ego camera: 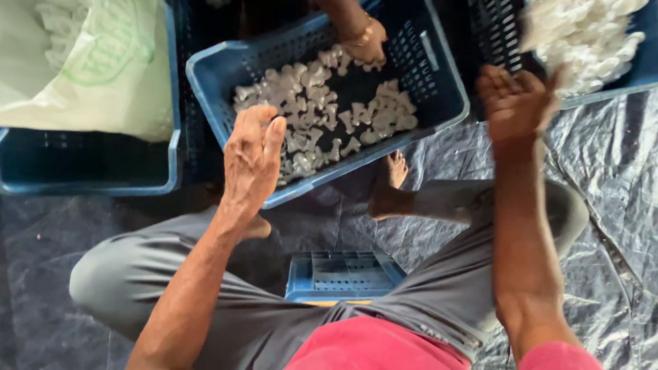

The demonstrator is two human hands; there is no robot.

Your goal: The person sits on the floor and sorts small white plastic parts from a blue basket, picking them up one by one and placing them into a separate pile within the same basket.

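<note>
The left hand (252, 154) hangs open and empty over the near rim of the middle blue crate (439, 75), whose floor is only thinly covered with small white mushroom pieces (322, 113). The right hand (515, 103), open with nothing clearly in it, reaches toward the heaped white pile (582, 38) in the crate at the right, so most sorting looks undone. Another person's hand (367, 44) touches pieces at the middle crate's far side.

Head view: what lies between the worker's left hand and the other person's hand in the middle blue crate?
In the head view, a loose spread of small white pieces on the blue crate floor lies between the left hand and the other person's hand.
</note>
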